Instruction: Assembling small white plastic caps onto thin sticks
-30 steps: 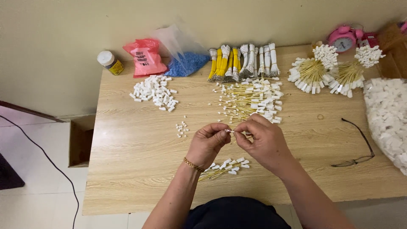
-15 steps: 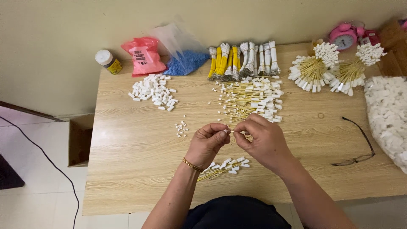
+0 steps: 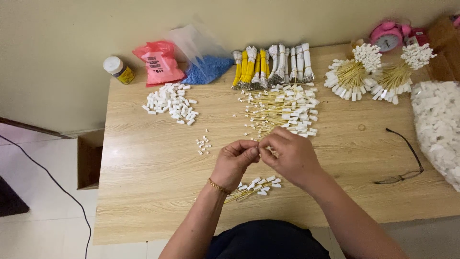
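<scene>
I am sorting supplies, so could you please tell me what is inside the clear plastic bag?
The clear plastic bag holds a heap of small blue pieces; their exact kind is too small to tell.

wall (image 3: 72,29): plain cream-yellow, matte, runs behind the desk
desk (image 3: 143,192): light wood grain, rectangular, pushed against the wall
floor (image 3: 43,230): pale tiles, glossy
cable (image 3: 52,177): thin black, curves across the tiles left of the desk
box (image 3: 88,160): open brown cardboard, on the floor at the desk's left edge
mat (image 3: 8,199): dark, at far left edge
light: even, soft, no hard shadows
</scene>
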